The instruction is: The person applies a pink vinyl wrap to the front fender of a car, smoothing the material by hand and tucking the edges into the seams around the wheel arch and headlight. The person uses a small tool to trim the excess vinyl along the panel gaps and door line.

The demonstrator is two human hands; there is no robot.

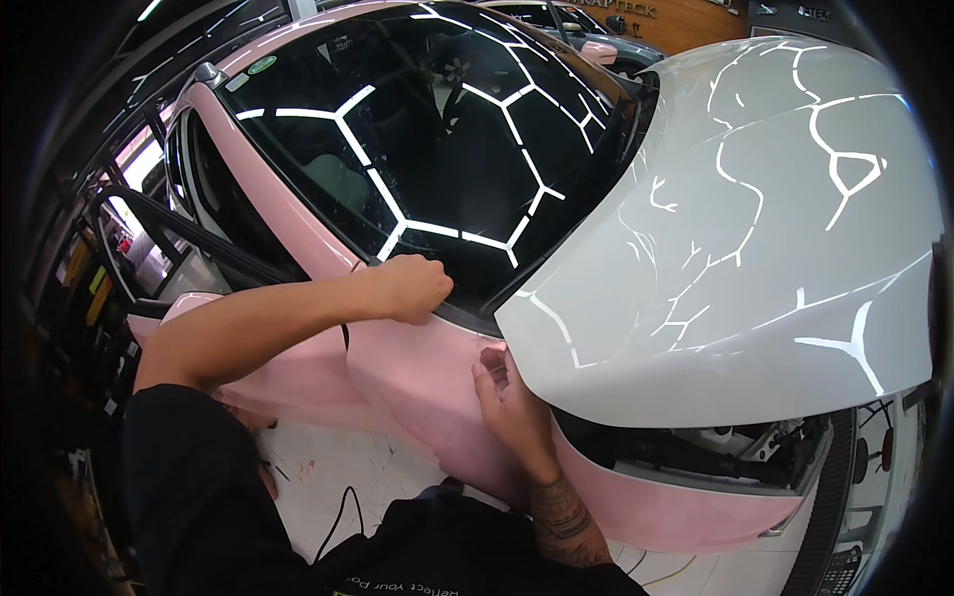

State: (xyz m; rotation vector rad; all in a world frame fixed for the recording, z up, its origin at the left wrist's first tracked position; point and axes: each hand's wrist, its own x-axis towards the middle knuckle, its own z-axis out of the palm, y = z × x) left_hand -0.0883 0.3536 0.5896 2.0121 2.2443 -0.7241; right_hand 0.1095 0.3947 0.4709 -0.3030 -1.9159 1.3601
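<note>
My left hand [409,288] is closed in a fist at the lower corner of the windshield [447,179], where the glass meets the pink fender. Its fingertips are turned away, so what they hold, if anything, is hidden. Beside the near corner of the raised white hood [686,268], my right hand [512,407] curls its thumb and fingers round a small loose edge of pink film [491,353]. This film lies over the fender [417,382], glossy and mostly smooth, and runs down its side.
On the left a car door [199,248] stands open behind my elbow. Under the hood, part of the dark engine bay [696,462] shows. A black cable [343,521] lies on the white tiled floor [318,467]. Another car [586,35] stands at the back.
</note>
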